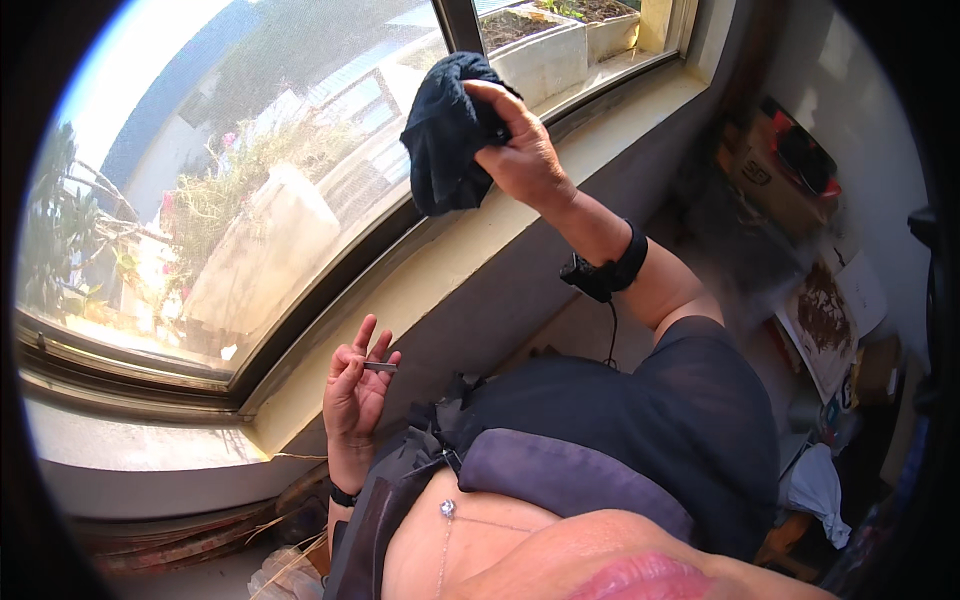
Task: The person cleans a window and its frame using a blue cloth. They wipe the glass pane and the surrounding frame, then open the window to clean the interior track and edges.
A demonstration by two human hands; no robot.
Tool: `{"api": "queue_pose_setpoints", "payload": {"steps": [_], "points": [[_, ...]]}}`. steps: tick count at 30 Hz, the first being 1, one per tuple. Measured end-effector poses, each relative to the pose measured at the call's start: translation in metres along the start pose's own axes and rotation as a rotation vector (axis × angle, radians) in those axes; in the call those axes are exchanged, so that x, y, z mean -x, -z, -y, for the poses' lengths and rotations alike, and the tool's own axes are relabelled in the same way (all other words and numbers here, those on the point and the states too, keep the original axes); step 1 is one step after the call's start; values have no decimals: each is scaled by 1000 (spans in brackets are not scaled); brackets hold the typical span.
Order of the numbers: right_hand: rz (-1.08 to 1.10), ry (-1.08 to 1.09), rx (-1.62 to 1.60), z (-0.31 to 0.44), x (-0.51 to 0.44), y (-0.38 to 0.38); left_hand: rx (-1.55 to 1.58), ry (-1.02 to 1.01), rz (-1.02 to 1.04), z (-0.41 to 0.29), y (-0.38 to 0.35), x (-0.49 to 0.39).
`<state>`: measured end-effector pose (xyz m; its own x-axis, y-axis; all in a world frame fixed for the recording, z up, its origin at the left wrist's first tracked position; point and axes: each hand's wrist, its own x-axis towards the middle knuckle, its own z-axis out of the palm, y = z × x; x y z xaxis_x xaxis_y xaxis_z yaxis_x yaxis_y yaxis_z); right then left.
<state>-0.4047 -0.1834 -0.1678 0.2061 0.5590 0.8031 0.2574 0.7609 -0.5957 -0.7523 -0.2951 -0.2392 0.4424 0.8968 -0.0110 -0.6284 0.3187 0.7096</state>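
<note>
My right hand (521, 146) grips a bunched black cloth (454, 135) in front of the window frame's upright bar (463, 30). A black strap with a small device (607, 270) and a cable is on that forearm. Lower and to the left, my left hand (364, 379) is raised beside the window sill (450, 262). Its thumb and index finger pinch a small, thin grey strip (380, 367); the other fingers are spread. What the strip is, I cannot tell. A black band (343, 495) circles the left wrist.
A screened window pane (247, 187) fills the upper left, with planters (536, 56) outside. At right are a cardboard box (780, 176), papers (825, 322) and a white plastic bag (817, 487). Woven baskets (180, 536) and a clear plastic bag (285, 574) lie below the sill's left end.
</note>
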Motion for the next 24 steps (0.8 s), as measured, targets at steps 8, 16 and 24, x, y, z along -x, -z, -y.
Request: {"api": "queue_pose_setpoints", "payload": {"steps": [8, 16, 24], "points": [[-307, 344, 617, -112, -102, 26, 14, 36, -127, 12, 14, 9], [-405, -559, 801, -247, -17, 143, 67, 67, -253, 27, 13, 21], [-481, 238, 825, -185, -158, 112, 105, 73, -214, 31, 9, 12]]}}
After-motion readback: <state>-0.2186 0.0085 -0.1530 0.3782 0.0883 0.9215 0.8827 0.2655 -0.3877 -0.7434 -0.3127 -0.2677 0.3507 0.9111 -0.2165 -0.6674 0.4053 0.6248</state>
